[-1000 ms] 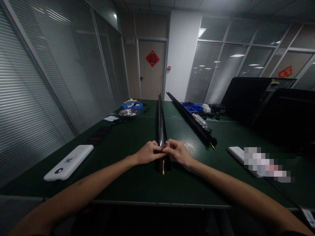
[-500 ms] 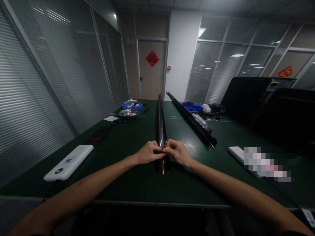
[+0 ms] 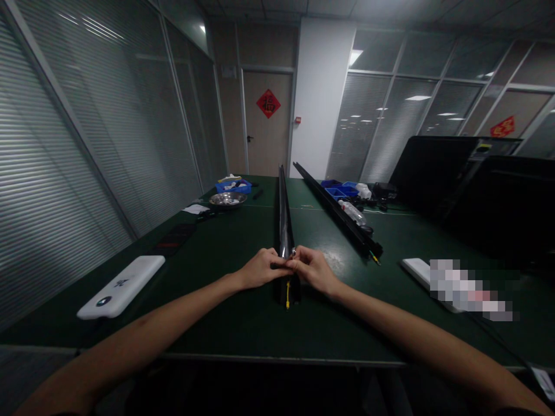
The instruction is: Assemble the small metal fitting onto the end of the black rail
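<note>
A long black channel-shaped rail [image 3: 284, 216] lies lengthwise on the green table, pointing away from me. Over its near end, the fingertips of both hands meet. My left hand [image 3: 260, 269] is closed at the rail's left side, thumb and fingers pressed together; whatever they pinch is hidden. From the other side, my right hand [image 3: 316, 271] is closed in a pinch, with a small shiny metal piece [image 3: 293, 251] showing at its fingers. Below the hands, a yellow wire [image 3: 288, 293] with a tip sticks out of the rail end.
A second black rail [image 3: 342, 216] lies to the right, wires at its near end. White power banks [image 3: 124, 287] flank me. Further back are a metal bowl [image 3: 228, 200], a blue basket [image 3: 234, 188], blue trays [image 3: 335, 193], a plastic bottle [image 3: 353, 214] and dark monitors [image 3: 433, 173].
Both hands stay at the same spot on the rail, with only a slight shift of the fingers. The yellow wire has barely moved.
</note>
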Action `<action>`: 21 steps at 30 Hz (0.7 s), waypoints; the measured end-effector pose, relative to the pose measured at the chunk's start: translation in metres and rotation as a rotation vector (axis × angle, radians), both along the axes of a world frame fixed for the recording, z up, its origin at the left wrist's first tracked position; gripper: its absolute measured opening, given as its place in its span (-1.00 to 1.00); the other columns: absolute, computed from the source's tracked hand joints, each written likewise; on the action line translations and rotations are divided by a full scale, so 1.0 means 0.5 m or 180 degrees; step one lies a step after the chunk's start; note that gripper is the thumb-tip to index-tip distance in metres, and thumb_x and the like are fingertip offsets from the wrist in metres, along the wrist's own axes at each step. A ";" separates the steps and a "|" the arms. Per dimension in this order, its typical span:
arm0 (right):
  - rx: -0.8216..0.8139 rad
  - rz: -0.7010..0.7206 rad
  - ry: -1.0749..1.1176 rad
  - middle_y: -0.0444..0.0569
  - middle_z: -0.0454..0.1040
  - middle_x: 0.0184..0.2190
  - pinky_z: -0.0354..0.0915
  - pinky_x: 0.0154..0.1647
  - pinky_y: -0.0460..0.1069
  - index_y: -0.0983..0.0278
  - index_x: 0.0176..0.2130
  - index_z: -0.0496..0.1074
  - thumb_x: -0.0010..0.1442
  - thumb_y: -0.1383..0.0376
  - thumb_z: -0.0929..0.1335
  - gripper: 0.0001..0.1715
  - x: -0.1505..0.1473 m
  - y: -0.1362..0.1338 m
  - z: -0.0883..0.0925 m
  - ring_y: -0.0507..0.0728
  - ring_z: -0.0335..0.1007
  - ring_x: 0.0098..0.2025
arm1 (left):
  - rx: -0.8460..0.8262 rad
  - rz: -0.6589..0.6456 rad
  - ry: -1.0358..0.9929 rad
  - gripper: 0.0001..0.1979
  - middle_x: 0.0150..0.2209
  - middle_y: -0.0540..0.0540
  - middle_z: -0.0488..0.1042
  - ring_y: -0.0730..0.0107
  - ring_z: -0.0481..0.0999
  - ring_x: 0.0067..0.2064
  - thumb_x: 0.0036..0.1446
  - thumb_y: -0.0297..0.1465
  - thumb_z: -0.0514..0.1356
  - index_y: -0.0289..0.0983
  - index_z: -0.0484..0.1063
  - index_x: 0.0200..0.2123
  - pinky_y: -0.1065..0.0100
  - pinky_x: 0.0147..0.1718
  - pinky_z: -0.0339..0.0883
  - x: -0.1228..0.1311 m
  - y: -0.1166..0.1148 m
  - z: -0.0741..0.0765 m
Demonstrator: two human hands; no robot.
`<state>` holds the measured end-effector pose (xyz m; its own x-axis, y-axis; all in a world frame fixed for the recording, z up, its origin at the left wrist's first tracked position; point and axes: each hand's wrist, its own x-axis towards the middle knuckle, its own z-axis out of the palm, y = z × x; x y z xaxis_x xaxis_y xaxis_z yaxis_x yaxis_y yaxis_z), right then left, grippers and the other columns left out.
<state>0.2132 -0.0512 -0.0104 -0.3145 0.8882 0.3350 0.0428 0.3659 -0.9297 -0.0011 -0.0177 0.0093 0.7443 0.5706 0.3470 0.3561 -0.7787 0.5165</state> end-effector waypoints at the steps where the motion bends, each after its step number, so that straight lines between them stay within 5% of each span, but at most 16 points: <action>1: 0.0005 0.0004 -0.0014 -0.24 0.36 -0.55 0.13 -0.53 -0.12 0.28 -0.33 0.42 0.21 0.02 0.51 -0.59 0.001 -0.001 -0.001 -0.02 0.21 -0.55 | -0.0030 0.0013 -0.0032 -0.86 -0.31 -0.02 0.63 0.36 0.51 -0.26 0.31 -0.40 0.34 -0.18 0.71 -0.11 0.41 -0.20 0.30 0.001 0.000 -0.001; 21: 0.0206 0.0004 -0.0156 -0.18 0.34 -0.51 0.12 -0.50 -0.09 0.32 -0.30 0.54 0.30 -0.03 0.42 -0.55 0.002 -0.006 0.016 -0.01 0.19 -0.52 | 0.0062 0.0057 -0.0116 -0.88 -0.19 -0.04 0.67 0.29 0.55 -0.18 0.31 -0.33 0.36 -0.23 0.66 -0.14 0.32 -0.07 0.29 0.005 0.013 -0.020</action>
<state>0.2141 -0.0543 -0.0026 -0.3330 0.8648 0.3758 0.0871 0.4251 -0.9009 0.0012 -0.0114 -0.0009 0.7207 0.5766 0.3848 0.3514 -0.7824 0.5141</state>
